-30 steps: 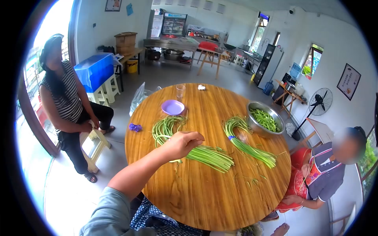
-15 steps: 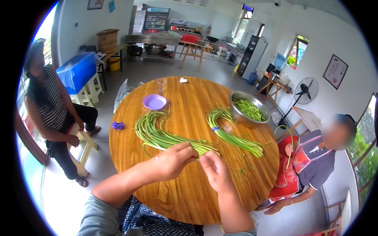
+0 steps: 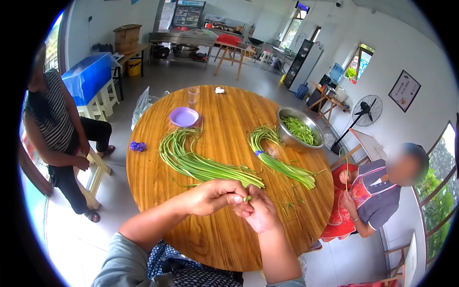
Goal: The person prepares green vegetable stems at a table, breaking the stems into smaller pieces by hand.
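My left hand (image 3: 213,197) and my right hand (image 3: 260,210) meet over the near part of the round table. Both are closed, fingertips pinching a garlic scape (image 3: 247,198), of which a short green end shows between them; my fingers hide the rest. Just beyond my hands lies a loose, curved pile of long garlic scapes (image 3: 205,165). To its right is a second bundle of garlic scapes (image 3: 282,165) with a blue-purple tie (image 3: 259,153). Behind that bundle, a steel bowl (image 3: 283,136) holds short green pieces (image 3: 299,130).
On the wooden table (image 3: 224,239) are a purple dish (image 3: 184,116), a clear cup (image 3: 193,95), a white crumpled scrap (image 3: 219,90) and a purple bundle (image 3: 138,146). A person in a red apron (image 3: 361,196) sits at right holding a scape. Another person (image 3: 62,119) sits at left.
My hands have come together, and a green stem end now shows between the fingertips. The person at right has raised the lower hand to the scape. The view has shifted slightly.
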The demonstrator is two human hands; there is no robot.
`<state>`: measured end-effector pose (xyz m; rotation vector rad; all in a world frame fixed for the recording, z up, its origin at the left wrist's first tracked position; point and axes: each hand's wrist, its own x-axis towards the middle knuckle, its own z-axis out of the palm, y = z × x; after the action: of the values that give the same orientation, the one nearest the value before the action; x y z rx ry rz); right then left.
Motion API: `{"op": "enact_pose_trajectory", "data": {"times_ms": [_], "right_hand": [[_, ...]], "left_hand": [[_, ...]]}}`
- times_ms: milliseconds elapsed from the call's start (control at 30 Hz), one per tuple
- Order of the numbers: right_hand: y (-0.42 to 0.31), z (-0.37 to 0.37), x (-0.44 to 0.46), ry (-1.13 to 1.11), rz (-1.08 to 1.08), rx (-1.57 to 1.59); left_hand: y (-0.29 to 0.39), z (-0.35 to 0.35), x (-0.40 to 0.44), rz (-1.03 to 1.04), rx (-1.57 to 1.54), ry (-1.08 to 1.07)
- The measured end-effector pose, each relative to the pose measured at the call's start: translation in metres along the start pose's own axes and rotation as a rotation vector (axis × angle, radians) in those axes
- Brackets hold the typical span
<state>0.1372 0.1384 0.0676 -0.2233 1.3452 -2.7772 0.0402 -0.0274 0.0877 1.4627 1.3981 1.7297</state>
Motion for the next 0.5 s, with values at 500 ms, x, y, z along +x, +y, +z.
{"op": "enact_pose_trajectory", "data": {"times_ms": [500], "right_hand": [[0.029, -0.028, 0.008, 0.436, -0.400, -0.586]], "left_hand": [[-0.053, 0.006, 0.014, -0.052, -0.065, 0.095]]}}
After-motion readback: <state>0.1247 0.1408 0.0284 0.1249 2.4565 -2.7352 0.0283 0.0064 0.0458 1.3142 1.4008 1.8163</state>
